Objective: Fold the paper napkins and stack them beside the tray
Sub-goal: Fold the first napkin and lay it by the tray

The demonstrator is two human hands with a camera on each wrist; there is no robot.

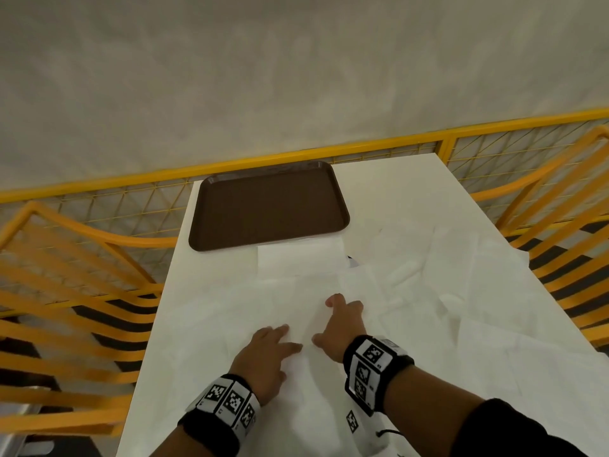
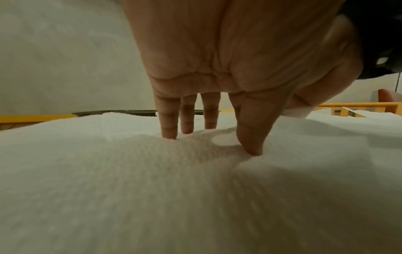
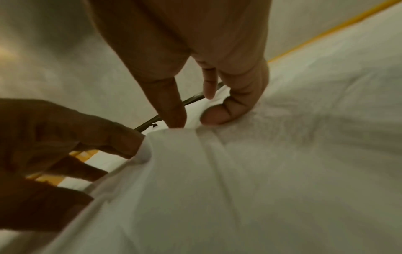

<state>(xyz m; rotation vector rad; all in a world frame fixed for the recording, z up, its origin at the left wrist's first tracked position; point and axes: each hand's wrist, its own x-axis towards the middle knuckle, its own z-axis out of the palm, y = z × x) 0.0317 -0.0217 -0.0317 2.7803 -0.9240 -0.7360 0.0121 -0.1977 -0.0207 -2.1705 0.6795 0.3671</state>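
While the white table (image 1: pixel 389 186) runs away toward a yellow mesh fence (image 1: pixel 99 199), a brown tray (image 1: pixel 268 206) lies at its far end with one folded napkin (image 1: pixel 300 260) touching its near edge. Nearer, loose unfolded napkins (image 1: pixel 445 291) cover the tabletop. On them the left hand (image 1: pixel 267 354) presses straight fingers (image 2: pixel 167 123) flat, and just beside it the right hand (image 1: pixel 339 328) rests, outer fingers (image 3: pixel 234 103) curled against the paper, index extended.

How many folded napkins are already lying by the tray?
1: a folded napkin lies against the brown tray's near edge. Loose white sheets overlap nearby, so another could be hidden.
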